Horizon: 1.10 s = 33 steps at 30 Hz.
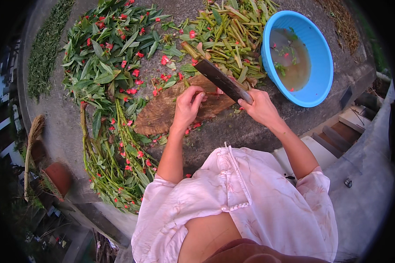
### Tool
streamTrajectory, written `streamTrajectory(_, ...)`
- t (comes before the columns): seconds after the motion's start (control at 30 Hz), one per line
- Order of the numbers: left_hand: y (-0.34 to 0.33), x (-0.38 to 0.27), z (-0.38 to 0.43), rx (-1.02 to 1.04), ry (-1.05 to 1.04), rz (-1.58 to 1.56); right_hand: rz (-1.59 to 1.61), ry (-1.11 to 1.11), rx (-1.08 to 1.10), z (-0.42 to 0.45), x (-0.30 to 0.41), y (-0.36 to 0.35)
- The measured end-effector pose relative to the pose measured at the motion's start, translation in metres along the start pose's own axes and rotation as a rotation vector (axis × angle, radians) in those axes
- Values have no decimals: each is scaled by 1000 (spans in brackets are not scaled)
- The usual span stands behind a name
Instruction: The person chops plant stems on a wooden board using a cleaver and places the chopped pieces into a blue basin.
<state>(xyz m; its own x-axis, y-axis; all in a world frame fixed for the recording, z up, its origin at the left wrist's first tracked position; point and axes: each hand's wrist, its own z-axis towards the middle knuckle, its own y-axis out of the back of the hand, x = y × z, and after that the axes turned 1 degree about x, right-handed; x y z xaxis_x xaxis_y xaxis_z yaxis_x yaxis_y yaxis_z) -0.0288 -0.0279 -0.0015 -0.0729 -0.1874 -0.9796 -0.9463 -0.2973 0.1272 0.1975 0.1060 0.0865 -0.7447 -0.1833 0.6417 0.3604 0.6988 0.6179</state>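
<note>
My right hand (260, 107) grips the handle of a cleaver (221, 79). Its dark blade slants up to the left above a wooden chopping board (161, 110). Over the board, my left hand (189, 107) pinches thumb and fingers together around a thin reddish plant piece (212, 93), which points toward the blade. Past the blade's tip lies a thick cut stem (189, 49). Chopped green stems (238, 39) are heaped beyond the board. To its left is a pile of leaves with red flowers (102, 62), and nearer me lie long uncut flowering stems (118, 161).
A blue plastic basin (327, 75) holds cloudy water with floating leaf bits and petals. Dried plant matter (342, 24) lies at the far right, and cut greenery (49, 49) at the far left. A straw brush (33, 138) and a terracotta pot (57, 179) stand by the left edge.
</note>
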Motion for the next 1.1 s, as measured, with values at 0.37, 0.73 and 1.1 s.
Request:
streamTrajectory(0.37,-2,-54,45,-68,-42,-26,178,-2,-345,-30,-12,-3)
streamTrajectory(0.73,2,-26,-25,-179,260,722,31,75,-75,-23,-34,-22)
streamTrajectory(1.1,-48,0,-23,-178,318,390,28,55,-166,-14,0,-6)
